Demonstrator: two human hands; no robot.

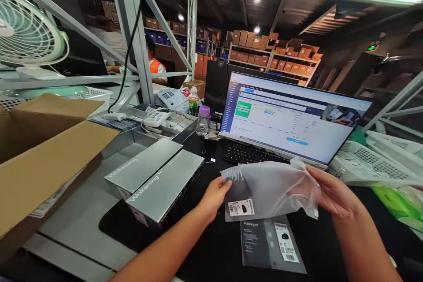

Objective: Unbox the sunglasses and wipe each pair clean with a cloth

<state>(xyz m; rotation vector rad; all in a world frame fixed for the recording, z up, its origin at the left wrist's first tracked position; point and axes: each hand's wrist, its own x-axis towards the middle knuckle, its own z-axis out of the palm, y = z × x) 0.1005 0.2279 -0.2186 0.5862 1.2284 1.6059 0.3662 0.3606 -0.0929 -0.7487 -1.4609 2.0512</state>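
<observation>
A frosted plastic zip bag [267, 185] with a white product label is stretched between my two hands above the black desk mat. My left hand [214, 196] pinches its left edge between thumb and fingers. At the other end, my right hand [330, 191] grips the crumpled right side; its fingers show faintly through the plastic, and I cannot tell whether they are inside or behind it. Below lies a second frosted bag [264, 246], flat on the mat, with printed text and a similar label. Two silver Wakening boxes [165, 180] sit side by side left of my left hand.
An open cardboard box [62, 150] stands at the left. Behind are a grey tray [185, 130], a purple-capped bottle [202, 123], a phone [210, 152], a keyboard [247, 152] and a monitor [280, 119]. White baskets [366, 163] stand right. A person in an orange vest [154, 66] is further back.
</observation>
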